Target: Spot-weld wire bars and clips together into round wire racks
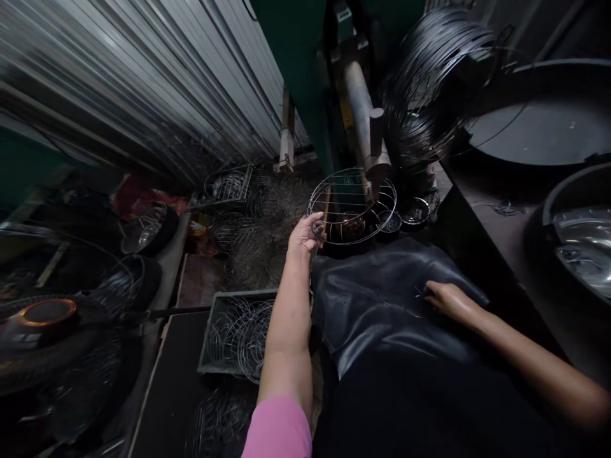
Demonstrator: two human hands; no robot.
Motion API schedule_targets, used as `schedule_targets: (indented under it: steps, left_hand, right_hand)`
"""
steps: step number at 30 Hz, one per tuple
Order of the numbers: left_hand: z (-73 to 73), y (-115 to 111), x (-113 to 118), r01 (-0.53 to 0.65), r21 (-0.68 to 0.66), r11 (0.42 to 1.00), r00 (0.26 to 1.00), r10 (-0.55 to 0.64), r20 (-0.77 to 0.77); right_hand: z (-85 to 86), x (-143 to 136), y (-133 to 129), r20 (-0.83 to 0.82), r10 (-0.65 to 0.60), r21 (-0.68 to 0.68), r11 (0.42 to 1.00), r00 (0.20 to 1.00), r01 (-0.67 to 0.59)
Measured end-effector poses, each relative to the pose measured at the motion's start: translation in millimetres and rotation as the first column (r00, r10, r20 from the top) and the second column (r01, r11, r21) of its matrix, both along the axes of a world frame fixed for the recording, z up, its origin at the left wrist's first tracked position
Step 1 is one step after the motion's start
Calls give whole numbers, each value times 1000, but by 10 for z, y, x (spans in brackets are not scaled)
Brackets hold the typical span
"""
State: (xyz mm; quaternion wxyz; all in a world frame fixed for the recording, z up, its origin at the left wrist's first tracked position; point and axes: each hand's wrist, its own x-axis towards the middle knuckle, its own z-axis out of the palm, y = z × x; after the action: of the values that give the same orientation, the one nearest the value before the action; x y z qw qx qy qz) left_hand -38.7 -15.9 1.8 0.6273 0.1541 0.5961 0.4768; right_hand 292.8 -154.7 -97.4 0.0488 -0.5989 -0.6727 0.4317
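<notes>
My left hand [307, 233] is closed on the near-left rim of a round wire rack [352, 222], a metal ring frame crossed by thin rods. The rack's far side lies at the tip of a machine arm [372, 143]; whether they touch, I cannot tell. Over the dark apron [377, 305] across my lap, my right hand [449, 299] is pinched, with thin wire ends [419, 292] showing at its fingertips. A slender curved wire lies across the apron near that hand.
At left stands a green crate [207, 346] full of wire rings, with a heap of wire racks [252, 248] beyond. A wire coil [429, 76] sits beside the green machine [296, 57]. Large round basins [548, 222] stand at right. A fan-like round object [48, 312] is far left.
</notes>
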Motion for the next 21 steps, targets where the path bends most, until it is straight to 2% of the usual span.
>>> schedule_targets:
  steps: [3,6,10,13,16,21]
  left_hand:
    - [5,-6,38,-40,26,999,999,41,-6]
    - [16,-26,99,-112,81,990,992,115,-43]
    - [26,-52,194,-150,157,976,985,162,-64]
    - [40,-67,258,-165,190,968,983,178,-54]
    - [67,-77,310,-183,222,958,979,199,-50]
    - [93,-63,377,-259,252,932,962,273,-22]
  right_hand:
    - [6,-45,14,-93,-44,-129,991,995,32]
    - [187,-155,158,-352,-197,-263,959,915,105]
    - [628,-440,498,-641,-311,-184,950,702,253]
    - [896,-702,736,-754,-287,-57,925,591,376]
    - [984,-901,874,-765,-220,46,918,605,393]
    - [879,-996,912,-705,-172,146,914,688,378]
